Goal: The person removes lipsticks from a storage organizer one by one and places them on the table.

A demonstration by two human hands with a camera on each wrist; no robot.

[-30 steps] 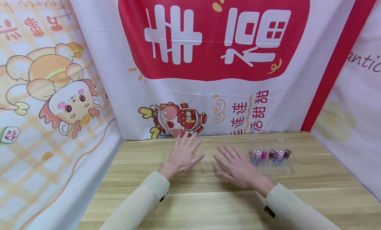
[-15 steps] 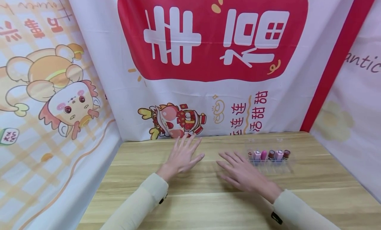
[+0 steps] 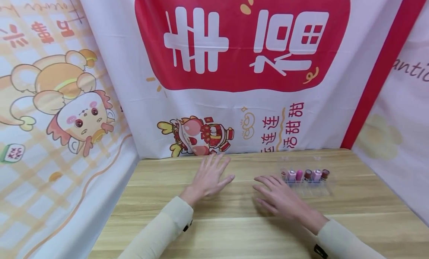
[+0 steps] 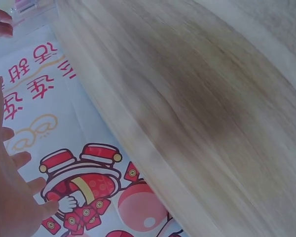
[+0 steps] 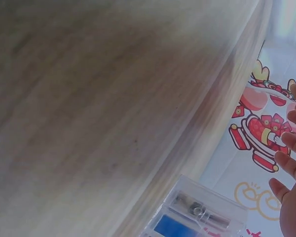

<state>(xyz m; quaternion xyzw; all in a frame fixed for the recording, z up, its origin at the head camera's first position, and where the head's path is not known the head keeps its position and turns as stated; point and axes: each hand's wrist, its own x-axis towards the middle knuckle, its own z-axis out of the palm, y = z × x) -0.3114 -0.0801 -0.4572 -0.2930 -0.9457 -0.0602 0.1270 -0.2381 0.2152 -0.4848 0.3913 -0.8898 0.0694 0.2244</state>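
My left hand point(image 3: 208, 179) is held over the left-middle of the wooden table point(image 3: 228, 233), palm down, fingers spread and straight towards the back wall. Nothing is in it. My right hand point(image 3: 283, 197), also holding nothing, has its fingers extended and slightly bent, just left of a clear plastic organizer point(image 3: 313, 191). Several small cosmetics stand in the organizer's back row: pink square bottles point(image 3: 316, 176), a magenta tube point(image 3: 299, 175) and brown-capped bottles point(image 3: 308, 174). In the right wrist view, the fingers point(image 5: 286, 163) show at the right edge, above a corner of the organizer point(image 5: 187, 207).
Behind the table hangs a white cloth point(image 3: 187, 102) with a red printed panel and a cartoon figure. Patterned cloths point(image 3: 73, 139) close off the left and right sides. Bare table surface lies in front of both hands.
My right hand has moved to the right and a little nearer the body, closer to the organizer. The left hand has stayed almost in place.
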